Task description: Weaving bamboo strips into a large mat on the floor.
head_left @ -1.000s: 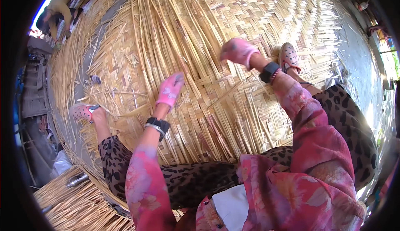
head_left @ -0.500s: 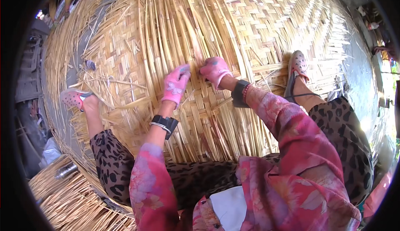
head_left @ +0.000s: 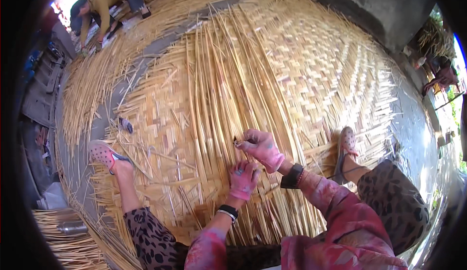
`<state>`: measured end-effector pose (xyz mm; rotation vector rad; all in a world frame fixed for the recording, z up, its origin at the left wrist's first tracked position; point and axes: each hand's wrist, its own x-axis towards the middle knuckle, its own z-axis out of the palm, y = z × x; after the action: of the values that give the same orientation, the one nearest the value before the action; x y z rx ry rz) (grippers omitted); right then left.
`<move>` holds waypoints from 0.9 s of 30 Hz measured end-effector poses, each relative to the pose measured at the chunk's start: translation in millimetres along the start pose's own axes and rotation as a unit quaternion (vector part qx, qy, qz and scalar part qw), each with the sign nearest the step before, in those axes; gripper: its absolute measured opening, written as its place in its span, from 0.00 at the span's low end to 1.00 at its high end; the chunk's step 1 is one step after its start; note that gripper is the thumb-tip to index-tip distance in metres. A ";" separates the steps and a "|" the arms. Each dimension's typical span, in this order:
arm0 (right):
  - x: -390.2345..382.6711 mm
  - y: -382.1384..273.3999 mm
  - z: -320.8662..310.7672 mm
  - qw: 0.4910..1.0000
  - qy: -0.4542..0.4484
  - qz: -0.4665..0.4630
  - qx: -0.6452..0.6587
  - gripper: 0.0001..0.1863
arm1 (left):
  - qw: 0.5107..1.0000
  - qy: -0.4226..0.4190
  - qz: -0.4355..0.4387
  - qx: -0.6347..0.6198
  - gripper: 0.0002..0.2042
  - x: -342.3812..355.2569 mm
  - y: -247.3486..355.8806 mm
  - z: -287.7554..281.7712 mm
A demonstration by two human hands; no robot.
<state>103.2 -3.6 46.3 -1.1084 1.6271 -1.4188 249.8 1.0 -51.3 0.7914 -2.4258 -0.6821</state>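
Those loose pale strips (head_left: 221, 92) look light and springy to me, stiff lengthwise but probably prone to splitting if creased, so I'd pinch them flat near where they meet the weave. They fan out over the woven mat (head_left: 331, 87), roughly 11 to 12 o'clock from both hands. Right hand (head_left: 265, 148) has its fingertips bunched together, on what I can't tell. Left hand (head_left: 243, 180), at its 7 o'clock, is curled over the strips, grip unclear.

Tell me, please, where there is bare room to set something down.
Grey floor shows right of the woven mat; a narrower stretch separates the mat from straw at left. Crowded: strips around the left hand and right hand.
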 end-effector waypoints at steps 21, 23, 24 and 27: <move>102.6 74.6 1.9 0.956 0.169 0.066 -0.229 0.13 | 0.993 -0.100 -0.002 0.063 0.20 18.7 1.9 -7.8; 90.0 60.7 -13.5 0.941 0.204 -0.011 -0.270 0.15 | 0.990 -0.112 0.034 0.077 0.21 21.9 6.4 -6.2; 86.0 56.2 -18.3 0.921 0.156 0.051 -0.355 0.16 | 0.989 -0.129 0.033 0.070 0.22 24.8 4.9 -2.6; 84.6 49.1 -15.1 0.872 0.110 0.103 -0.465 0.17 | 0.990 -0.107 0.057 0.064 0.22 22.7 -4.6 5.9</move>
<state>49.0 -73.9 2.6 -1.2194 2.6261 -0.5831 232.1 -15.0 -51.8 0.6491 -2.7093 -0.5993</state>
